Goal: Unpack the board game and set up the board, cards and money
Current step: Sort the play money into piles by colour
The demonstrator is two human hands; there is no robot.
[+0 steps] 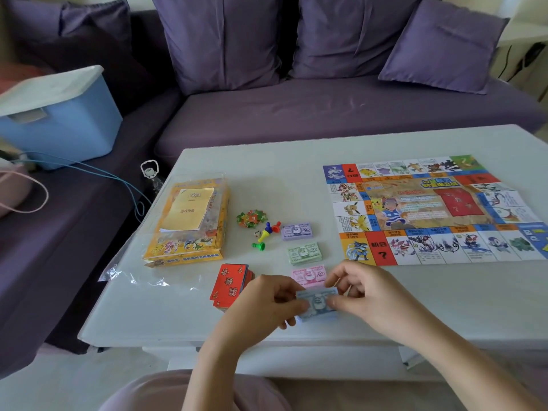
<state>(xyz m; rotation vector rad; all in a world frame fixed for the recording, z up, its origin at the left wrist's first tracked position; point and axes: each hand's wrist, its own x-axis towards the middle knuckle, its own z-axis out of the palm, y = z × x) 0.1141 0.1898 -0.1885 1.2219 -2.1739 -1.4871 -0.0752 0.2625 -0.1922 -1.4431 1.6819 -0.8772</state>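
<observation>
The game board (427, 209) lies unfolded on the right of the white table (296, 161). Purple money (296, 231), green money (305, 253) and pink money (307, 274) sit in a column left of the board. My left hand (264, 304) and my right hand (364, 295) both pinch a stack of blue money (317, 302) just above the table's near edge. A stack of red cards (229, 284) lies beside my left hand. The yellow game box (186, 229) carries a yellow booklet (188, 209).
Coloured pawns (267, 232), dice (256, 232) and a pile of small tokens (252, 218) lie between box and money. Clear plastic wrap (133, 274) spreads at the table's left front. A purple sofa (326, 108) stands behind; a blue bin (59, 114) sits on it at left.
</observation>
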